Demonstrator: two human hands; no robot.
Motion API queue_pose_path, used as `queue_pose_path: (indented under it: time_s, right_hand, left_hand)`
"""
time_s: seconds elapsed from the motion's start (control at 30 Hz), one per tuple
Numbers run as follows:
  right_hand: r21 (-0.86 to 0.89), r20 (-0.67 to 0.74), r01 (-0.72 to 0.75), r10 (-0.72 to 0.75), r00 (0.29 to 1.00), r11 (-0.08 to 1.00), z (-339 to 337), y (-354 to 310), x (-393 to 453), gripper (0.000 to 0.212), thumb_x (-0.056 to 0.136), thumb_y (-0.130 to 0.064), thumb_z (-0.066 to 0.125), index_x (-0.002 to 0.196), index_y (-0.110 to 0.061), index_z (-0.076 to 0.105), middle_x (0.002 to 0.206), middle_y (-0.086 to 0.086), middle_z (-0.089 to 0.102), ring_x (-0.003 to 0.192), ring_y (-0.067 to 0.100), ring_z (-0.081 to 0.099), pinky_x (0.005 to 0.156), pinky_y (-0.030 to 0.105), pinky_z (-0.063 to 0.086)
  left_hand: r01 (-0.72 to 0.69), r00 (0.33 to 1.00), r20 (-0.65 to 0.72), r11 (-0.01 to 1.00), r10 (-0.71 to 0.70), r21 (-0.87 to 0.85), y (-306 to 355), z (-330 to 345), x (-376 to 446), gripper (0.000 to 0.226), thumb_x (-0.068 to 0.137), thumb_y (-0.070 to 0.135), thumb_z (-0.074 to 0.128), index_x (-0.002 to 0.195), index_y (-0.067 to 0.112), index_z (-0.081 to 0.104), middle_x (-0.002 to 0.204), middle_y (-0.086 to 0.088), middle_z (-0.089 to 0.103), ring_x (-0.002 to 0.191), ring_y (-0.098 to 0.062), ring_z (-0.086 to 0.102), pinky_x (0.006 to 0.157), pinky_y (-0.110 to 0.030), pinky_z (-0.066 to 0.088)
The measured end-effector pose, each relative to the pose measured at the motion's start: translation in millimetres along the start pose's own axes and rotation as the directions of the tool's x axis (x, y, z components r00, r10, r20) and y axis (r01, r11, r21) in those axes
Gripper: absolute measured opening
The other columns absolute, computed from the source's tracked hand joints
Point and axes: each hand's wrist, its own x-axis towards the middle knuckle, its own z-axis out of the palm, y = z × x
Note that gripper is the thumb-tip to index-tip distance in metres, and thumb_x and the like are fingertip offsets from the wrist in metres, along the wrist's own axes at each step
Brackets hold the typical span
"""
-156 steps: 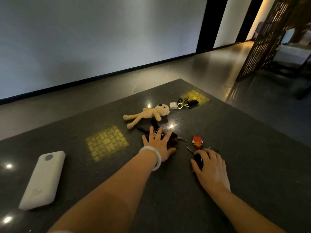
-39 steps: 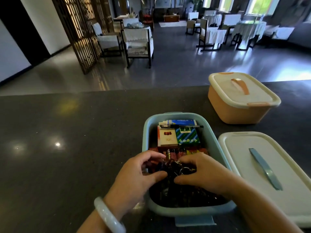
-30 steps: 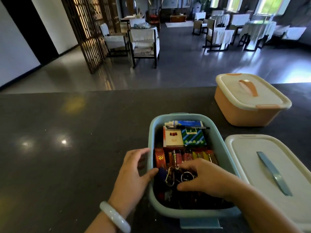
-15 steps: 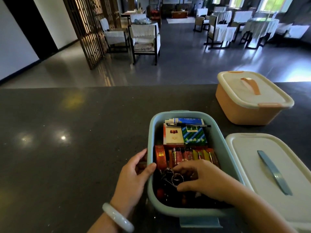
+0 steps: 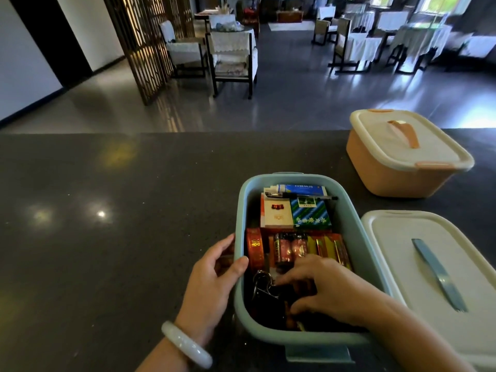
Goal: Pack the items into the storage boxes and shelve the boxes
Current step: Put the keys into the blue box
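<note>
On the dark tabletop [image 5: 112, 237], an open blue storage box [image 5: 357, 237] is steadied by the left hand [image 5: 212, 285]: its thumb is hooked over the left rim and its fingers [image 5: 222, 247] are curled against the outer wall. The right hand [image 5: 330, 288] is lowered inside the near end of the box, fingers bent over a dark bunch of keys and clips [image 5: 264, 288]; whether the bunch is pinched or only pressed down cannot be told. Farther in, a row of lighters [image 5: 292, 247] and two cigarette packs [image 5: 295, 213] are seen, with a pen [image 5: 303, 195] and a blue tube carton [image 5: 303, 188] against the far wall.

Step judged in hand: settling the keys into the box. The white lid with blue handle [image 5: 434, 267] lies just beside the box on the right, not yet fitted. An orange storage box [image 5: 397, 159] stands lidded behind it.

Next move, as judged: the right hand is to be withdrawn, the lid lifted, aligned over the rim and pressed down, with nothing standing proud of the rim.
</note>
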Motion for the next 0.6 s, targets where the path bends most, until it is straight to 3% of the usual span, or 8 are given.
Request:
queue_pose_path:
  time_s: [0.13, 0.37, 0.6]
  right_hand:
    - [-0.036, -0.012, 0.010, -0.011, 1.000, 0.999, 2, -1, 1, 0.048, 0.077, -0.042, 0.073, 0.123, -0.045, 0.056, 0.112, -0.027, 0.053, 0.108, -0.012, 0.043, 0.095, 0.013, 0.038]
    - [0.079, -0.118, -0.015, 0.025, 0.993, 0.997, -1, -2, -3, 0.042, 0.073, -0.042, 0.077, 0.108, -0.057, 0.058, 0.103, -0.033, 0.058, 0.093, -0.011, 0.056, 0.078, 0.008, 0.047]
    - [0.082, -0.192, -0.014, 0.030, 0.981, 0.997, -17, -19, 8, 0.026, 0.077, -0.036, 0.074, 0.097, -0.049, 0.064, 0.095, -0.029, 0.061, 0.088, -0.009, 0.059, 0.073, 0.013, 0.050]
  left_hand:
    - [-0.006, 1.000, 0.016, 1.000, 0.006, 0.000, 2, 1, -1, 0.055, 0.079, 0.035, 0.068, 0.131, 0.033, 0.049, 0.106, 0.027, 0.066, 0.097, 0.004, 0.064, 0.069, -0.010, 0.050]
    - [-0.024, 1.000, 0.013, 1.000, 0.024, 0.013, 0, -1, -1, 0.060, 0.075, 0.040, 0.068, 0.132, 0.032, 0.050, 0.110, 0.020, 0.066, 0.100, 0.005, 0.063, 0.072, -0.012, 0.051]
    - [-0.034, 0.999, 0.034, 0.977, 0.027, 0.213, 5, -7, 5, 0.062, 0.071, 0.049, 0.066, 0.129, 0.037, 0.051, 0.121, 0.016, 0.060, 0.107, 0.004, 0.059, 0.087, -0.017, 0.050]
